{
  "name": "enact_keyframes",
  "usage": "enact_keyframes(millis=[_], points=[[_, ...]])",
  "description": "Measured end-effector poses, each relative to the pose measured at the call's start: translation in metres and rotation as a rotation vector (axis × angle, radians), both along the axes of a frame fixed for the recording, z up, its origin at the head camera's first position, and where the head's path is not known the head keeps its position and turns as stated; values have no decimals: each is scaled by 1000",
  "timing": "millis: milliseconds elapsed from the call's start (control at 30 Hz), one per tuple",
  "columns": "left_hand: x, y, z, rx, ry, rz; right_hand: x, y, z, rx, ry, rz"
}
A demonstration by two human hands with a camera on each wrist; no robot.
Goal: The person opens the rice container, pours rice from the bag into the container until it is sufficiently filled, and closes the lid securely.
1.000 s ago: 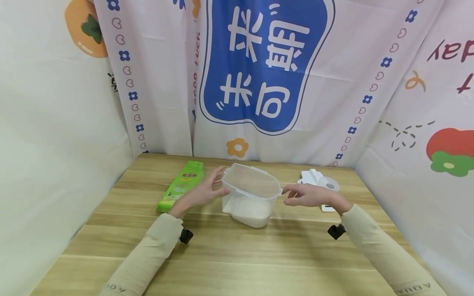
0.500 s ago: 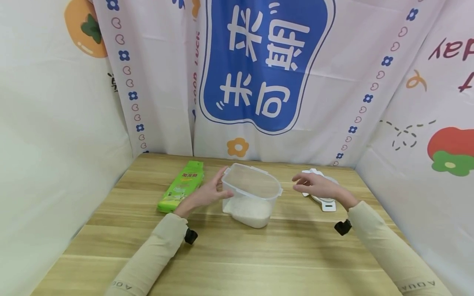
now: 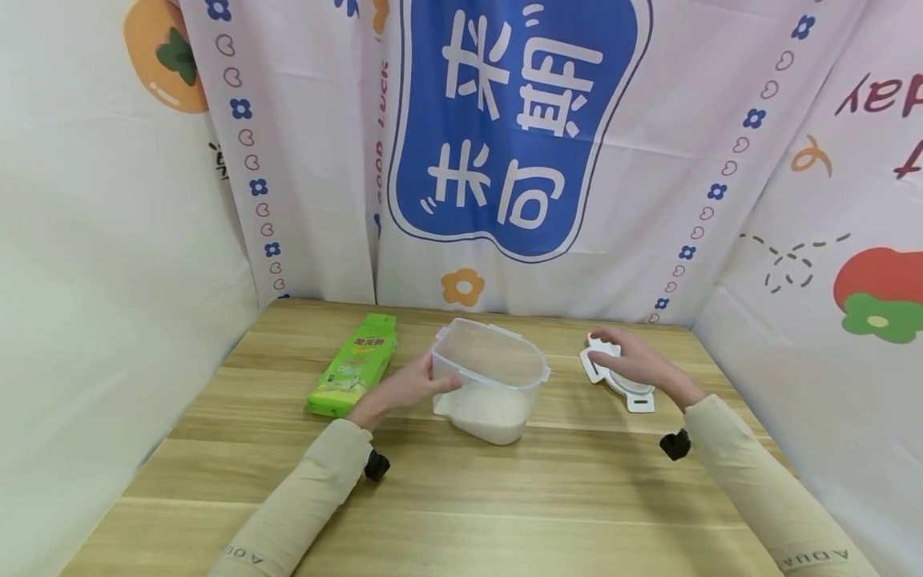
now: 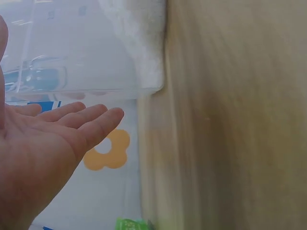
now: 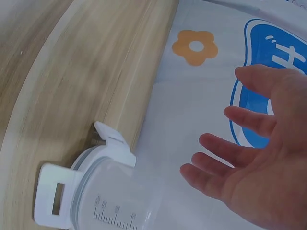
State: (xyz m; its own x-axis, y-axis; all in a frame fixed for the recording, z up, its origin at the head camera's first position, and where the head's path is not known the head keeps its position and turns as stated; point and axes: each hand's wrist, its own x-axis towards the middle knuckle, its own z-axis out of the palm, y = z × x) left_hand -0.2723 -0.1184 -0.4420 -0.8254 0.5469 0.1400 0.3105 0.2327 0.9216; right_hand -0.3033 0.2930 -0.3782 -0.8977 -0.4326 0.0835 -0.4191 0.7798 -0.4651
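Observation:
Near the middle of the table stands a clear plastic container (image 3: 541, 375), without a lid on top and partly filled with white grains that look like rice (image 3: 493, 413). My left hand (image 3: 409, 386) is at its left side, thumb in front; in the left wrist view the fingers (image 4: 98, 127) stretch out straight beside the clear wall. My right hand (image 3: 638, 361) hovers over a white lid (image 3: 640, 401) with latch flaps, fingers loosely bent and holding nothing. A clear cup with measuring marks (image 5: 115, 196) sits on the lid in the right wrist view.
A green printed bag (image 3: 355, 365) lies flat left of the container, beside the left wrist. The wooden table (image 3: 461, 505) ends at printed white curtains (image 3: 324, 256) behind and at both sides.
The right hand has moved away from the container's right side, rightward and up over the lid. My left hand has shifted slightly right along the container. The container has stayed put.

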Motion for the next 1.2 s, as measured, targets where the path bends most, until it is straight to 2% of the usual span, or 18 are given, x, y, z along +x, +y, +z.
enact_keyframes(millis=[133,367,600,867,1067,1200], points=[[2,-1,-3,3,-15,-8,-3,8,-2,28,18,-20],[4,-1,-5,-15,-32,20,-9,19,-5,96,82,-47],[5,-3,-3,-18,-43,38,-12,21,-15,188,78,-131],[5,-1,-5,-44,-52,55,-14,30,-26,253,78,-155],[6,0,-5,-41,-59,63,-17,36,-31,267,111,-182],[6,0,-6,-45,-53,63,-17,39,-35,251,93,-200]])
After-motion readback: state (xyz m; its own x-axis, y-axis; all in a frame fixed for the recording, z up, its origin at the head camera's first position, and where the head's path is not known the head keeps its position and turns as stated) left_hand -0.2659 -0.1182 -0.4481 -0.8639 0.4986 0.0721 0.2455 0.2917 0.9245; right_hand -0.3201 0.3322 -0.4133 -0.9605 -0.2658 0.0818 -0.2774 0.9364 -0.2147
